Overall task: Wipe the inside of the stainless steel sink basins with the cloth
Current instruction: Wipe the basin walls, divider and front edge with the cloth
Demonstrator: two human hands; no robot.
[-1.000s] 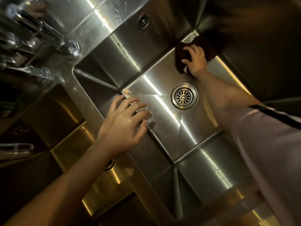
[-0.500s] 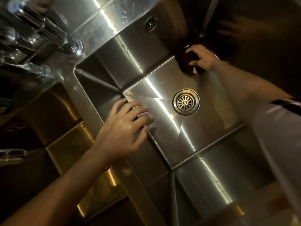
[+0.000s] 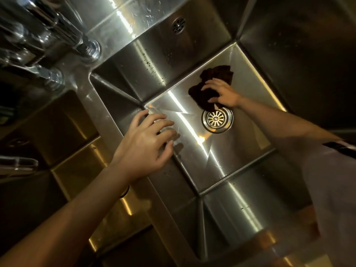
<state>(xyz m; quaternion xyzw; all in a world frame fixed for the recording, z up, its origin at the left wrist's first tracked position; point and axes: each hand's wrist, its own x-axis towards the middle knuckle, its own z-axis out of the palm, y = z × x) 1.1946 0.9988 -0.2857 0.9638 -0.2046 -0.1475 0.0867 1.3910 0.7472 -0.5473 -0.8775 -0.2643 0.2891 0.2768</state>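
You have two hands in view: your left hand (image 3: 146, 145) and your right hand (image 3: 223, 93). One dark cloth (image 3: 212, 87). Two sink basins: the right basin (image 3: 231, 160) and the left basin (image 3: 63, 132) (much of it in shadow). One round drain strainer (image 3: 217, 118) in the floor of the right basin and one overflow grille (image 3: 178, 25) on its back wall. Two chrome tap bases, (image 3: 90, 48) and (image 3: 54, 79).

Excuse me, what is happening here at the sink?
A person is wiping a stainless steel sink basin. The right hand presses a dark cloth on the basin floor, just beside the drain strainer. The left hand rests open on the divider between the two basins, apparently for support.
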